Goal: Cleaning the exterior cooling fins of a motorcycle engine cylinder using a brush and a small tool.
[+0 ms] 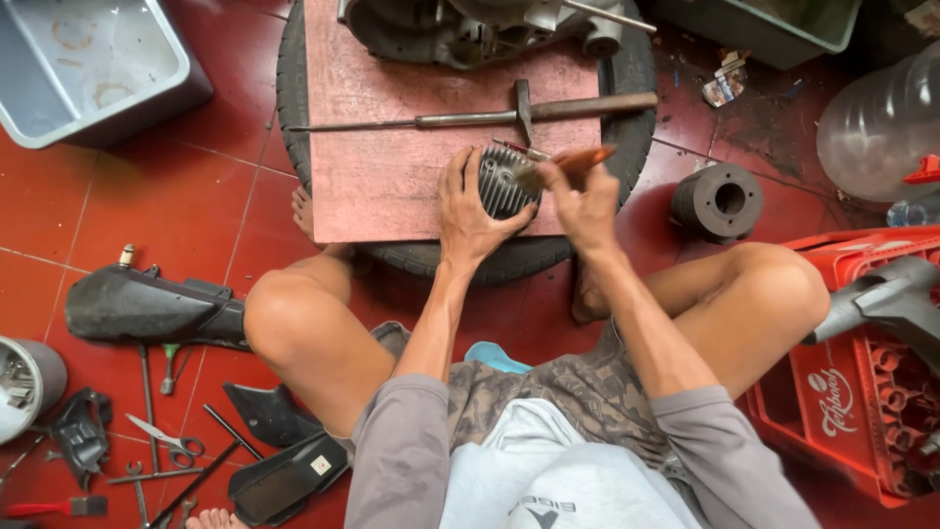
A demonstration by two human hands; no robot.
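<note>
Gripping the finned cylinder head (501, 181) with our left hand (473, 216), fingers wrapped over its top, we steady it on the pink board (382, 176) across the tyre (294, 108). Our right hand (585, 208) pinches a small brush (568, 164) against the fins. They look dark with grime, so cleaning seems unfinished; the second cylinder (719, 201) sits untouched on the floor.

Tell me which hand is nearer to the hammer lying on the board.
Right. The right hand, holding a brush, sits just below the hammer handle. The left hand cups the finned cylinder, lower and farther left.
</note>
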